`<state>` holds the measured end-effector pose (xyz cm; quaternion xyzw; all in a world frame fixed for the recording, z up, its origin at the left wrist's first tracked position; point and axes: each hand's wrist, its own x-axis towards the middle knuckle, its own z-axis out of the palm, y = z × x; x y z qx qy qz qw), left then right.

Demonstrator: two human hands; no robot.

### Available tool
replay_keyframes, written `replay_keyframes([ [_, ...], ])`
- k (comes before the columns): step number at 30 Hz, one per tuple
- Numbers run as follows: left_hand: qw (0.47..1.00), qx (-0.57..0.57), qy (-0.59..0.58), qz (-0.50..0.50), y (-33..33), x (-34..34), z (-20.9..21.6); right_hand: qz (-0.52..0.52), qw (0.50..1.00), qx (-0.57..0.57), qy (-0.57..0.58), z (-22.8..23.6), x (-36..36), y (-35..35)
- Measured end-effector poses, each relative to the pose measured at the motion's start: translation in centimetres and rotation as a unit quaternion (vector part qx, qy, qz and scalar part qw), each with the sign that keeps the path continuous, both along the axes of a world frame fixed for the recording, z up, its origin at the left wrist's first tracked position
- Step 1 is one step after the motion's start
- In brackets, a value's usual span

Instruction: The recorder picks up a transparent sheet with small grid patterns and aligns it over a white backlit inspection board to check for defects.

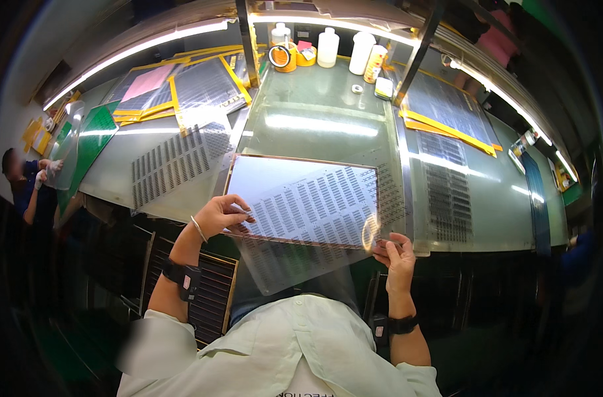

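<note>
Green and upright, a sheet point(97, 142) is leaning at the far left, where a co-worker point(38, 173) is holding a clear sheet point(68, 147) beside it. Next along, yellow-edged films point(209, 86) are lying in an overlapping pile, with a pink sheet point(144, 83) resting on top. Nearer, a printed sheet point(169, 165) is lying on the table, showing rows of black marks.

Toward the middle, the person's left hand point(223, 215) is pinching the film point(308, 205) at its left edge, thumb and fingertips clamped on it. Covered in slanting rows of small black marks, the film is spanning a pale, thin-framed panel point(255, 173) at a tilt. Its near rounded corner is overhanging the panel's front edge, toward the person's body; whether the film is touching the panel throughout, I cannot tell. Behind, at the back, an orange tape roll point(283, 58) and white bottles point(328, 47) are standing.

The right hand point(397, 255) is pinching the film near its right end, thumb and fingertips together on the edge. Farther right, a second printed sheet point(446, 192) is lying in front of more yellow-edged films point(447, 109), and a blue strip point(536, 198) is draping over the table's front edge.
</note>
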<state>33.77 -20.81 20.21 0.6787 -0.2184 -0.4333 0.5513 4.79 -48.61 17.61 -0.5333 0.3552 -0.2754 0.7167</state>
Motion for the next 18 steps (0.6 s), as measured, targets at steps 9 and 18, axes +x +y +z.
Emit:
replay_keyframes([
  [9, 0.987, -0.009, 0.036, -0.154, -0.4, -1.4, 0.1, 0.103, 0.949, -0.297, -0.037, 8.0, 4.6, -4.1],
  [18, 0.943, -0.165, 0.288, 0.036, -6.9, -11.5, -2.8, 0.14, 0.899, -0.412, 0.039, 12.5, 1.0, -6.4],
])
